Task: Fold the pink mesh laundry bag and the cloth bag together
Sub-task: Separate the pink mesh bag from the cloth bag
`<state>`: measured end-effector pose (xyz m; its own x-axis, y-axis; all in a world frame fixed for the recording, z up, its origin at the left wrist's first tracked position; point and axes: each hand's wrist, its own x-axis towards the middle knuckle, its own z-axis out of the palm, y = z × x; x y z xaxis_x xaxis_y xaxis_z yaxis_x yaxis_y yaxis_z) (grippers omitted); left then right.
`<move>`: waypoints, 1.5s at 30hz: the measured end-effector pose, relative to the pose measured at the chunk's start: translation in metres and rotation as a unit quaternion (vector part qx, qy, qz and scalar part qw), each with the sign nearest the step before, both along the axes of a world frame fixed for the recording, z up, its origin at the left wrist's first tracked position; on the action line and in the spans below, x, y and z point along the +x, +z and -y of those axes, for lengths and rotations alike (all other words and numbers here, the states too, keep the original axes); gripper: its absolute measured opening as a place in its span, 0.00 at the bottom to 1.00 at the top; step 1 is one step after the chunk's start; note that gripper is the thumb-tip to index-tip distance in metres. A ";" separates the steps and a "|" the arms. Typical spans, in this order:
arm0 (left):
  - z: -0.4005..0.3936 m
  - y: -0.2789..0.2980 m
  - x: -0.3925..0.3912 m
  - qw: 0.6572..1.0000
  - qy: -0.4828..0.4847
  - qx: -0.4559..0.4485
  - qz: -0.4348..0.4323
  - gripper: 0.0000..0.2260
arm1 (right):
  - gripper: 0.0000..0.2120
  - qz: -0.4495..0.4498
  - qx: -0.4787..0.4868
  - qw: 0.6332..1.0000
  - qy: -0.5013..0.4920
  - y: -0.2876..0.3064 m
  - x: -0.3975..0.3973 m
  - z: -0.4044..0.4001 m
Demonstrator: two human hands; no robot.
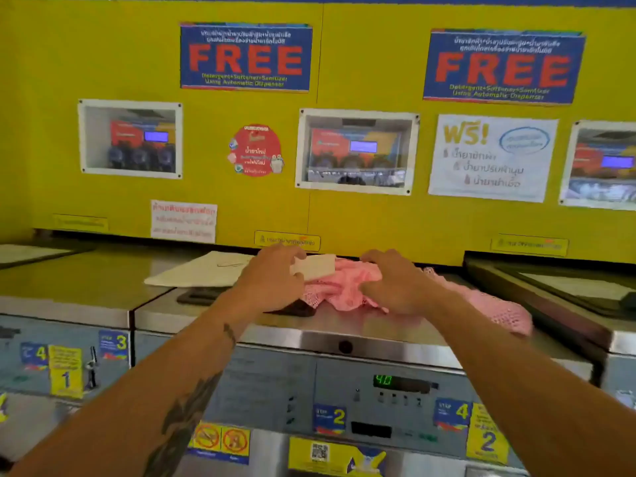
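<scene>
A pink mesh laundry bag [344, 287] lies crumpled on the steel top of a washing machine [344, 327], trailing off to the right edge. A cream cloth bag [203, 270] lies flat to its left, and a folded cream part [318, 266] rests on the pink mesh. My left hand [275, 280] grips that folded cream part at its left end. My right hand [395, 284] presses down on the pink mesh, fingers curled into it. A dark flat object [199, 297] sits partly under my left wrist.
The yellow wall [344, 215] with posters and windowed dispensers rises just behind the machine tops. Neighbouring machines stand left [62, 280] and right [568, 290], the right one's lid raised a little. A control panel [395, 383] showing green digits faces me below.
</scene>
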<state>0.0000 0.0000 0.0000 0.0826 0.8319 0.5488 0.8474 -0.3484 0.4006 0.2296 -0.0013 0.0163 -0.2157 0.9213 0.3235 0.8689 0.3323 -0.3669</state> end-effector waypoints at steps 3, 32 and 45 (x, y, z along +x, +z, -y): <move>-0.065 -0.002 -0.024 0.988 -0.005 -0.090 -0.127 0.28 | 0.30 0.042 -0.004 0.998 -0.035 0.002 -0.027 -0.059; -0.140 0.089 0.120 0.914 -0.346 0.196 0.083 0.14 | 0.09 -0.072 0.162 0.983 -0.048 0.056 0.087 -0.093; -0.173 0.002 0.124 0.966 -0.147 -0.125 -0.172 0.14 | 0.34 0.092 -0.329 0.939 -0.050 0.073 0.177 -0.042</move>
<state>0.1240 0.1734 0.0024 0.4775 0.8476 0.2313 0.8240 -0.5234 0.2170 0.4066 0.0404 0.0893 -0.1134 0.9274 -0.3564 0.9522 -0.0009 -0.3054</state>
